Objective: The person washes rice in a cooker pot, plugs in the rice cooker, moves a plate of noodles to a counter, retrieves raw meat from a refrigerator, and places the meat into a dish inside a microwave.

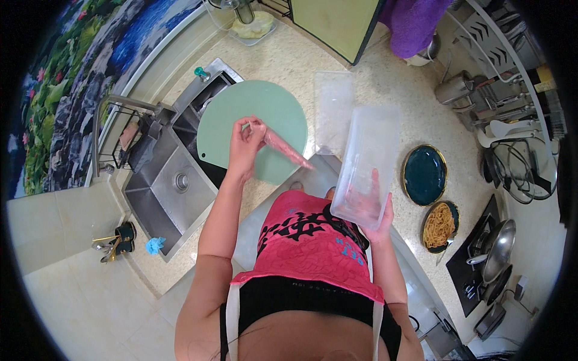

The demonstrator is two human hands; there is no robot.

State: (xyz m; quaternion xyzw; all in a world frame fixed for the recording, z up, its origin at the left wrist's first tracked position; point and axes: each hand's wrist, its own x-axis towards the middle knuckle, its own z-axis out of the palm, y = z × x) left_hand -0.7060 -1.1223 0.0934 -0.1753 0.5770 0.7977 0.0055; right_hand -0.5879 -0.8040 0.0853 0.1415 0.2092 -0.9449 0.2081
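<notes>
My left hand [246,142] pinches one end of a thin pink packet [289,149], which looks like meat in clear film. The packet slants down to the right over the round green cutting board [266,101]. My right hand [381,221] supports a long translucent plastic container [370,158] from below and the side, and its fingers show through the wall. The container is tilted and I see nothing inside it. Behind it, a clear plastic lid [334,108] lies flat on the counter.
The board overlaps a stainless steel sink [167,207] with a faucet [97,131]. To the right are a dark green oval plate [424,173], a dish of noodles [439,225] and a stove [472,261] bearing a pan [499,250]. A blue cloth [155,245] lies by the sink.
</notes>
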